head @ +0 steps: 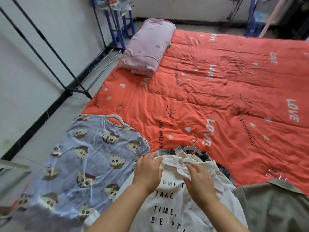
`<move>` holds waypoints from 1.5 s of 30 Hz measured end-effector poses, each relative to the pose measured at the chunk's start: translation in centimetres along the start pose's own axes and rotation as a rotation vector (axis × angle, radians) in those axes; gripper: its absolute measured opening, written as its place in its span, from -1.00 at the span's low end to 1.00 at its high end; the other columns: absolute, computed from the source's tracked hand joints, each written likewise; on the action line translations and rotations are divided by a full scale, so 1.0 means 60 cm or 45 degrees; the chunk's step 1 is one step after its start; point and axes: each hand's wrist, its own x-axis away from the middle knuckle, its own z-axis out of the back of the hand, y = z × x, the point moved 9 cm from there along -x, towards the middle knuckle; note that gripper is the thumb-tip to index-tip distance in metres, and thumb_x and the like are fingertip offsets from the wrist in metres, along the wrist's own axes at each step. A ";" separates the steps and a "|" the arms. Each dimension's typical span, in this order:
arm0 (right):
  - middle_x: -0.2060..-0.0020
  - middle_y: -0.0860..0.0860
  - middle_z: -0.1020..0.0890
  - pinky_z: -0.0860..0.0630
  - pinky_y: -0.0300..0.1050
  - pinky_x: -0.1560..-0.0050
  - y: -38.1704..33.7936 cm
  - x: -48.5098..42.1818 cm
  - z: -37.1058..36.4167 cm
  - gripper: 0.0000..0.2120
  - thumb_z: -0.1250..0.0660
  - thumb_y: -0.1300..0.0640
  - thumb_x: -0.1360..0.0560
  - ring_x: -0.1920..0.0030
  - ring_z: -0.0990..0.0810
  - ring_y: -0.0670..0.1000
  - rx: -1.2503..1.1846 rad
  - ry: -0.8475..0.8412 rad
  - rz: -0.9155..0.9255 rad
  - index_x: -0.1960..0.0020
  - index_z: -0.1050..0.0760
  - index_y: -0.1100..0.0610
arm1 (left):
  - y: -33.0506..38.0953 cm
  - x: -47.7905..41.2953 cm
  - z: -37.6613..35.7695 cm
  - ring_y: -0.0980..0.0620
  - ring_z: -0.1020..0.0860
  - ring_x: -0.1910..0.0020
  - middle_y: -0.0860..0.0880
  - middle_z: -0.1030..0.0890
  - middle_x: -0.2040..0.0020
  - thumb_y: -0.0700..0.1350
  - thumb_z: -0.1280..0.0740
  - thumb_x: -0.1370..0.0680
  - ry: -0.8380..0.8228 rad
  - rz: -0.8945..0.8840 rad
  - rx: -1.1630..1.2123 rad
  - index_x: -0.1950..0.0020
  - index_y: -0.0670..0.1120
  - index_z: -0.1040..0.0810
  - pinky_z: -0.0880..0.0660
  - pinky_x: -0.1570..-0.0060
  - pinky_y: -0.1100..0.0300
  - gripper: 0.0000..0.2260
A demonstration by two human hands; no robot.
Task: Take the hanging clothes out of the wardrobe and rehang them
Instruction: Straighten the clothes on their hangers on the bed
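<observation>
A white shirt point(168, 205) with black lettering lies on the near edge of the bed, on a white hanger point(192, 159). My left hand point(148, 171) rests on its left shoulder with fingers laid over the cloth. My right hand point(199, 180) lies flat by the collar, fingers straight. A plaid garment point(177, 149) on hangers peeks out from under the white shirt. To the left lies a blue cartoon-print shirt point(87, 158) on a white hanger point(115, 117). An olive shirt point(274, 206) with hangers lies at the right.
The bed is covered by an orange-red quilt point(225, 91) with a folded lilac blanket point(147, 47) at its far left. A black clothes rack point(50, 47) stands along the left wall. Blue stools point(122, 25) stand at the back.
</observation>
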 end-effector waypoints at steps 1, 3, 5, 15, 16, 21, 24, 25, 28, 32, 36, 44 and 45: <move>-0.23 0.08 -0.50 -0.32 0.06 -0.26 -0.018 0.002 0.002 -0.51 -0.37 0.12 -0.46 -0.26 -0.43 0.17 -0.003 -0.009 0.023 -0.37 -0.39 0.12 | -0.012 0.009 0.014 0.02 -0.23 -0.38 0.03 -0.31 -0.38 0.01 -0.17 -0.59 0.018 0.010 0.010 -0.39 0.02 -0.33 -0.10 -0.36 0.12 -0.64; -0.18 0.09 -0.54 -0.42 0.08 -0.20 -0.052 0.003 0.004 -0.51 -0.43 0.10 -0.40 -0.21 -0.49 0.17 0.013 -0.031 0.044 -0.31 -0.45 0.12 | -0.038 0.025 0.041 0.01 -0.28 -0.35 0.03 -0.35 -0.33 0.00 -0.18 -0.58 0.055 0.027 0.012 -0.35 0.01 -0.37 -0.13 -0.31 0.13 -0.66; 0.00 0.10 -0.62 -0.57 0.08 0.05 -0.080 -0.005 -0.006 -0.50 -0.58 0.12 -0.22 0.01 -0.62 0.17 0.022 -0.030 0.093 -0.12 -0.58 0.15 | -0.071 0.038 0.064 0.00 -0.29 -0.34 0.03 -0.35 -0.33 -0.01 -0.18 -0.58 0.082 0.059 -0.005 -0.35 0.02 -0.37 -0.13 -0.30 0.14 -0.67; 0.04 0.10 -0.63 -0.54 0.07 0.08 -0.269 -0.053 -0.050 -0.59 -0.55 0.13 -0.28 0.05 -0.61 0.19 0.102 0.006 0.093 -0.10 -0.59 0.16 | -0.284 0.053 0.117 0.01 -0.22 -0.39 0.01 -0.27 -0.42 -0.04 -0.13 -0.60 0.073 0.082 0.032 -0.42 0.04 -0.28 -0.08 -0.37 0.13 -0.63; 0.04 0.11 -0.63 -0.54 0.07 0.09 -0.290 -0.056 -0.057 -0.60 -0.54 0.14 -0.28 0.05 -0.61 0.20 0.104 0.014 0.082 -0.10 -0.59 0.16 | -0.308 0.051 0.116 0.01 -0.22 -0.39 0.01 -0.27 -0.42 -0.04 -0.13 -0.60 0.053 0.070 0.041 -0.42 0.04 -0.29 -0.08 -0.37 0.13 -0.63; -0.09 0.13 -0.57 -0.45 0.06 -0.09 -0.390 -0.070 -0.088 -0.63 -0.40 0.14 -0.44 -0.11 -0.53 0.20 0.075 0.002 -0.019 -0.22 -0.51 0.18 | -0.401 0.039 0.121 0.01 -0.20 -0.39 0.01 -0.24 -0.42 -0.05 -0.12 -0.61 -0.016 -0.045 0.044 -0.42 0.04 -0.27 -0.04 -0.40 0.11 -0.63; -0.15 0.11 -0.54 -0.40 0.02 -0.16 -0.431 -0.070 -0.104 -0.59 -0.36 0.09 -0.47 -0.16 -0.50 0.17 0.069 0.023 -0.060 -0.29 -0.46 0.16 | -0.433 0.034 0.136 0.01 -0.19 -0.41 0.00 -0.24 -0.43 -0.04 -0.13 -0.61 -0.020 -0.113 0.022 -0.44 0.04 -0.25 -0.04 -0.39 0.10 -0.62; -0.15 0.10 -0.53 -0.39 0.01 -0.17 -0.442 -0.068 -0.107 -0.59 -0.35 0.08 -0.48 -0.16 -0.50 0.16 0.063 0.021 -0.077 -0.30 -0.45 0.15 | -0.441 0.033 0.141 0.01 -0.18 -0.41 0.00 -0.24 -0.43 -0.04 -0.13 -0.61 -0.015 -0.134 0.018 -0.44 0.04 -0.24 -0.04 -0.39 0.10 -0.62; -0.20 0.07 -0.52 -0.37 0.00 -0.20 -0.456 -0.056 -0.111 -0.57 -0.34 0.05 -0.49 -0.19 -0.48 0.14 0.059 0.028 -0.130 -0.32 -0.43 0.13 | -0.460 0.035 0.153 0.02 -0.18 -0.42 0.01 -0.23 -0.45 -0.01 -0.12 -0.62 -0.014 -0.170 0.025 -0.44 0.04 -0.23 -0.03 -0.40 0.10 -0.62; -0.28 -0.01 -0.44 -0.29 -0.12 -0.27 -0.465 -0.038 -0.115 -0.54 -0.23 -0.01 -0.55 -0.29 -0.38 0.03 0.086 -0.010 -0.182 -0.42 -0.30 0.05 | -0.478 0.038 0.160 0.01 -0.19 -0.42 0.00 -0.25 -0.44 0.00 -0.12 -0.61 -0.022 -0.198 0.012 -0.44 0.03 -0.24 -0.05 -0.41 0.10 -0.61; -0.30 0.03 -0.43 -0.29 -0.08 -0.27 -0.447 -0.015 -0.098 -0.55 -0.22 -0.01 -0.55 -0.29 -0.38 0.07 0.084 0.000 -0.267 -0.41 -0.31 0.07 | -0.450 0.043 0.158 -0.01 -0.18 -0.42 -0.01 -0.25 -0.44 -0.01 -0.13 -0.61 -0.056 -0.277 -0.014 -0.45 0.01 -0.22 -0.05 -0.40 0.08 -0.61; -0.35 -0.02 -0.35 -0.22 -0.13 -0.29 -0.324 0.127 -0.006 -0.55 -0.17 -0.05 -0.57 -0.35 -0.29 0.04 0.118 0.081 -0.540 -0.43 -0.24 0.01 | -0.242 0.086 0.149 -0.12 -0.40 -0.27 -0.06 -0.48 -0.25 -0.02 -0.32 -0.50 -0.039 -0.631 -0.019 -0.31 -0.05 -0.44 -0.26 -0.24 0.03 -0.61; -0.34 -0.01 -0.35 -0.22 -0.11 -0.30 -0.302 0.152 0.006 -0.56 -0.16 -0.04 -0.57 -0.35 -0.29 0.04 0.106 0.094 -0.573 -0.42 -0.23 0.01 | -0.205 0.098 0.141 -0.12 -0.43 -0.24 -0.06 -0.50 -0.23 -0.01 -0.33 -0.48 -0.040 -0.689 -0.043 -0.29 -0.04 -0.45 -0.29 -0.21 0.04 -0.61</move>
